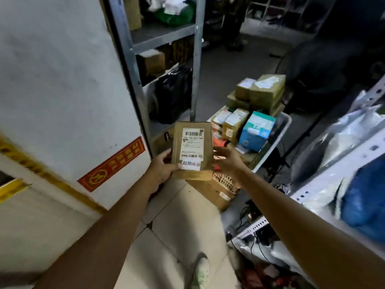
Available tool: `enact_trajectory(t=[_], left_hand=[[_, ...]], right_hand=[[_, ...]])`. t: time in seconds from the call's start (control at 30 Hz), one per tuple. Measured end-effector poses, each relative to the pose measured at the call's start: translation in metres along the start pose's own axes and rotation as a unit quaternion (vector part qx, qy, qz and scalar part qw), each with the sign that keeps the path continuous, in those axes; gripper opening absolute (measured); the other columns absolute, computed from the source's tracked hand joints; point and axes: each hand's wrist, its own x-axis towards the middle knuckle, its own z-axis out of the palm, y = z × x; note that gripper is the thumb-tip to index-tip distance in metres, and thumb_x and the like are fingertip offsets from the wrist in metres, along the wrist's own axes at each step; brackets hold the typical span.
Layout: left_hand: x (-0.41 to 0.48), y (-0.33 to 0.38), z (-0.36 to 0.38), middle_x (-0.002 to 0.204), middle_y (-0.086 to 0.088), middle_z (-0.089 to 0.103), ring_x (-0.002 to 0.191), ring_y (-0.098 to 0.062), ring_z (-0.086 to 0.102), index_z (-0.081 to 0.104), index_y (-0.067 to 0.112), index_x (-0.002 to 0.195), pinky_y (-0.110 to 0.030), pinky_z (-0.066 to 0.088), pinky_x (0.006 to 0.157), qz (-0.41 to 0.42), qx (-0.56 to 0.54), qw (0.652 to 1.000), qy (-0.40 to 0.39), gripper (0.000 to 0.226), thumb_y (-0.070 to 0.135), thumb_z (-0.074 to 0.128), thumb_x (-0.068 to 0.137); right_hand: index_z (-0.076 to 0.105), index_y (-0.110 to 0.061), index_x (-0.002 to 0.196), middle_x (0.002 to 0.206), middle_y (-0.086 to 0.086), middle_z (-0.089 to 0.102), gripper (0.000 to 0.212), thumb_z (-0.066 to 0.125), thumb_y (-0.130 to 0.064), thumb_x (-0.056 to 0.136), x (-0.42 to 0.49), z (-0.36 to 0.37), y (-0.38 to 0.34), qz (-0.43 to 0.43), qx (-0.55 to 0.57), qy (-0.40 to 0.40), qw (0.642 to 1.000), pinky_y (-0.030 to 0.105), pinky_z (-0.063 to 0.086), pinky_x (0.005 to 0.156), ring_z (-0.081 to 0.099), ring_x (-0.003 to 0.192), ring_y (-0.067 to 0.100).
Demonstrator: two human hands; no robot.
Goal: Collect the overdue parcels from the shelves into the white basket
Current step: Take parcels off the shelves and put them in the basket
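Observation:
A brown cardboard parcel (192,150) with a white barcode label and a white sticker is held upright at the frame's centre. My left hand (164,167) grips its lower left edge, thumb on the front. My right hand (226,161) holds its right edge with fingers behind it. Just beyond stands the white basket (280,133) on the floor, filled with several boxes, among them a blue-and-white box (258,130) and taped brown boxes (264,90) stacked at its far end.
A grey metal shelf (198,59) with boxes and a black bag (173,90) stands behind the parcel. A white wall (62,90) fills the left. A white shelf (333,184) with plastic-wrapped parcels runs along the right. A flat carton (210,192) lies on the tiled floor.

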Motion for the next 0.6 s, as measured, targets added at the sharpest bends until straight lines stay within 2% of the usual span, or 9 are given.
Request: enact_trajectory(t=[0.1, 0.2, 0.37, 0.47, 0.57, 0.6], left_hand=[[0.041, 0.024, 0.020, 0.140, 0.002, 0.055, 0.126, -0.024, 0.054, 0.039, 0.030, 0.150, -0.050, 0.045, 0.107, 0.003, 0.024, 1.000, -0.018, 0.087, 0.021, 0.084, 0.076], [0.079, 0.047, 0.038, 0.136, 0.006, 0.058, 0.122, -0.022, 0.057, 0.040, 0.028, 0.149, -0.049, 0.048, 0.105, 0.008, 0.028, 0.999, -0.034, 0.087, 0.017, 0.083, 0.075], [0.133, 0.082, 0.056, 0.137, 0.004, 0.058, 0.119, -0.020, 0.059, 0.040, 0.028, 0.150, -0.048, 0.052, 0.100, 0.001, 0.045, 0.997, -0.055, 0.081, 0.009, 0.079, 0.080], [0.166, 0.098, 0.061, 0.130, 0.002, 0.062, 0.112, -0.020, 0.062, 0.042, 0.026, 0.149, -0.045, 0.054, 0.098, 0.001, 0.052, 0.997, -0.065, 0.079, 0.004, 0.077, 0.082], [0.208, 0.114, 0.064, 0.114, 0.006, 0.063, 0.102, -0.015, 0.065, 0.042, 0.024, 0.149, -0.044, 0.056, 0.095, -0.009, 0.052, 0.995, -0.082, 0.079, 0.000, 0.075, 0.082], [0.223, 0.118, 0.064, 0.116, 0.006, 0.063, 0.101, -0.015, 0.065, 0.042, 0.025, 0.149, -0.044, 0.056, 0.094, -0.009, 0.057, 0.995, -0.087, 0.079, 0.001, 0.076, 0.082]], right_hand=[[0.059, -0.014, 0.129, 0.116, 0.004, 0.068, 0.051, 0.063, 0.012, 0.085, 0.025, -0.027, -0.007, -0.001, 0.025, 0.016, 1.000, 0.032, 0.061, 0.075, 0.069, 0.099, 0.020], [0.056, -0.016, 0.133, 0.112, -0.001, 0.067, 0.054, 0.066, 0.006, 0.085, 0.052, -0.052, -0.016, 0.011, 0.049, 0.029, 0.998, 0.032, 0.061, 0.077, 0.070, 0.098, 0.017], [0.053, -0.016, 0.137, 0.121, 0.003, 0.066, 0.061, 0.071, 0.004, 0.082, 0.098, -0.074, -0.024, 0.015, 0.070, 0.067, 0.995, 0.034, 0.061, 0.081, 0.069, 0.101, 0.019], [0.052, -0.014, 0.137, 0.119, 0.003, 0.066, 0.064, 0.072, 0.006, 0.080, 0.127, -0.081, -0.032, 0.020, 0.080, 0.086, 0.993, 0.037, 0.060, 0.082, 0.068, 0.102, 0.022], [0.054, -0.013, 0.136, 0.118, 0.003, 0.067, 0.062, 0.072, 0.006, 0.080, 0.164, -0.086, -0.040, 0.031, 0.082, 0.104, 0.991, 0.041, 0.060, 0.082, 0.069, 0.101, 0.022], [0.055, -0.012, 0.135, 0.118, 0.003, 0.067, 0.062, 0.073, 0.006, 0.079, 0.176, -0.087, -0.042, 0.031, 0.078, 0.111, 0.990, 0.039, 0.061, 0.080, 0.069, 0.100, 0.022]])
